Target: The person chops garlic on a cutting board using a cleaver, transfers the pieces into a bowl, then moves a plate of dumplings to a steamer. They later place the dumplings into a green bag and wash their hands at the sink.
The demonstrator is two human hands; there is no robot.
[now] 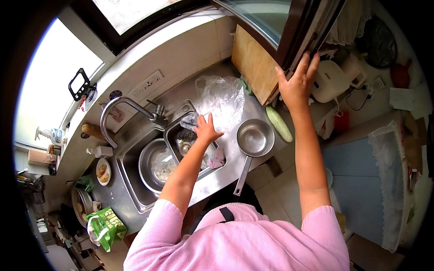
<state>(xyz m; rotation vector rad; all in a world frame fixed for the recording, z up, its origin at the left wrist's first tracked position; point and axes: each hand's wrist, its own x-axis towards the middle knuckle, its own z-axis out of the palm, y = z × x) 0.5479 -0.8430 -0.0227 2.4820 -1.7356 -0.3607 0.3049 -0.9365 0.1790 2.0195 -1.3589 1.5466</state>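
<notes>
My left hand [208, 130] hovers over the small sink basin [202, 173], its fingers spread and nothing in them. Beneath it in the basin lie a dark scrubber [185, 134] and a crumpled clear bag. A pinkish cloth [217, 158] hangs at the basin's near rim. Up at the right, my right hand [296, 88] grips the lower corner of the opened, dark brown window sash [289, 49], thumb on one side and fingers on the other. Close below that hand stands a wooden cutting board [254, 63], leaning against the wall.
On the steel counter lie a metal saucepan [255, 137], a pale green cucumber-like vegetable [279, 124] and a clear plastic bag [221, 97]. A steel bowl [145, 159] sits in the larger basin under the curved faucet [108, 108]. Left are a plate [108, 177] and a green bag [110, 226].
</notes>
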